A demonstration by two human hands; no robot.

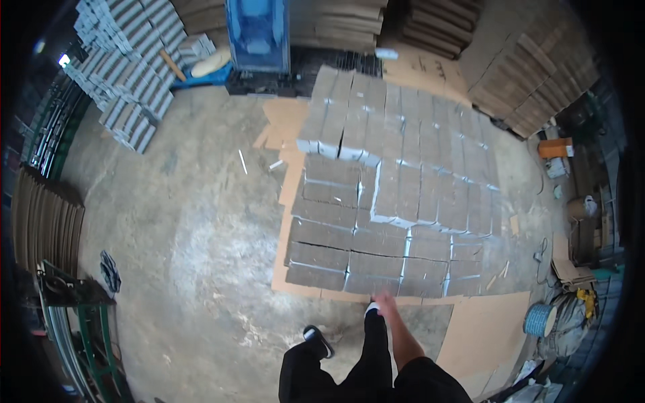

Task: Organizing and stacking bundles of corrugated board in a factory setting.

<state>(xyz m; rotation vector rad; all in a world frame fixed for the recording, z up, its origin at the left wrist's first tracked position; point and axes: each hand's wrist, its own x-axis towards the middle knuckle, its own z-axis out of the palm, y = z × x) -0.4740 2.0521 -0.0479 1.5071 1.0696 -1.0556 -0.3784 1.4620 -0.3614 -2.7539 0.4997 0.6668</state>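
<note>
My right hand hangs low in front of me, over my right foot and close to the near edge of a wide stack of brown cardboard boxes. Its fingers are smeared by motion, and no held thing can be made out. Whether it touches the stack, I cannot tell. My left hand is out of the picture. The boxes lie side by side in rows, with a higher layer covering the far and right part. Flat cardboard sheets show from under the stack along its left and near sides.
Another cardboard sheet lies at the near right, by a blue spool. Piled white-ended boxes stand far left, beside a blue upright object. Flattened cardboard leans at the left, above a green metal frame.
</note>
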